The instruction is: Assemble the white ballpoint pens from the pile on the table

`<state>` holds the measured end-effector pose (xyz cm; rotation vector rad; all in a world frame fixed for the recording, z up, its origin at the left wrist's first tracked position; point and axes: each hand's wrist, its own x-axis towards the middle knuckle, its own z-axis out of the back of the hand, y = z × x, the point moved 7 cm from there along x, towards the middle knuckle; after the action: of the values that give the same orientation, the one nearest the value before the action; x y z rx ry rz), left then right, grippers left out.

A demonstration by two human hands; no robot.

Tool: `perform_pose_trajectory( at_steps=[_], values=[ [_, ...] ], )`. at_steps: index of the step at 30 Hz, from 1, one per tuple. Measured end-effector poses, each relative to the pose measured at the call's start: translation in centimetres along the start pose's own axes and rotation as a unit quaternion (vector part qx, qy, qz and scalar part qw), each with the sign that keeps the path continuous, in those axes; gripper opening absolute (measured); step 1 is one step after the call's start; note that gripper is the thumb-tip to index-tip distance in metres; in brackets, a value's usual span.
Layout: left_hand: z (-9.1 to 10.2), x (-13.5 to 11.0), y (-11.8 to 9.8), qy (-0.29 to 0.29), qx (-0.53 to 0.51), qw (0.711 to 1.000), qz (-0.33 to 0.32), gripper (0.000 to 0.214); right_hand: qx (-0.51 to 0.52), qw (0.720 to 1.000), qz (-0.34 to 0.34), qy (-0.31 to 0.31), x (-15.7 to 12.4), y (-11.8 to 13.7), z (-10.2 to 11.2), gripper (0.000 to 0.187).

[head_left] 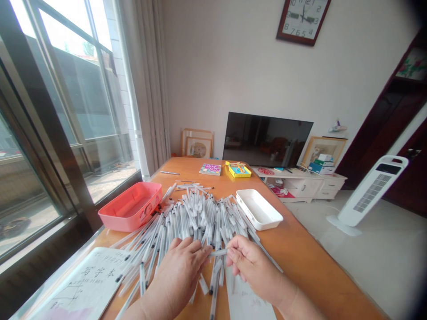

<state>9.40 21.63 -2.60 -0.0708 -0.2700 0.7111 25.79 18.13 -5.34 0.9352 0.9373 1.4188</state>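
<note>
Head view: on table [320, 262], pen heap [196, 215] is flanked by red tray [123, 222] and white tray [260, 210], probably for reach. Over the heap's near edge, left hand [183, 263] and right hand [247, 258] are curled, one pen [219, 253] pinched between, seemingly for control.

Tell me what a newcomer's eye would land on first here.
First, the heap of clear pens spread over the middle of the table. Next, the pink box on the heap's left and the white tray on its right. In front, the left hand and right hand hold a clear tube between them.
</note>
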Motion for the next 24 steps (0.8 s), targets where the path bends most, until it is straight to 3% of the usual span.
perform_pose_trajectory(
  at_steps=[4, 9, 18, 24],
  values=[
    [0.2, 0.1, -0.1, -0.001, -0.002, 1.0, 0.002, 0.028, 0.048, 0.999, -0.022, 0.006, 0.1, -0.4, -0.2, 0.038],
    [0.4, 0.1, -0.2, 0.005, 0.008, 1.0, 0.005, 0.028, -0.016, 0.999, -0.021, -0.024, 0.3, -1.0, -0.2, 0.049],
    [0.1, 0.0, 0.0, 0.016, -0.017, 1.0, 0.012, 0.028, 0.014, 1.0, -0.01, 0.005, 0.4, -1.2, -0.3, 0.036],
    [0.2, -0.2, 0.1, 0.005, -0.091, 0.996, 0.009, 0.03, 0.033, 0.999, -0.002, 0.0, 0.3, -0.7, -0.2, 0.031]
  ],
)
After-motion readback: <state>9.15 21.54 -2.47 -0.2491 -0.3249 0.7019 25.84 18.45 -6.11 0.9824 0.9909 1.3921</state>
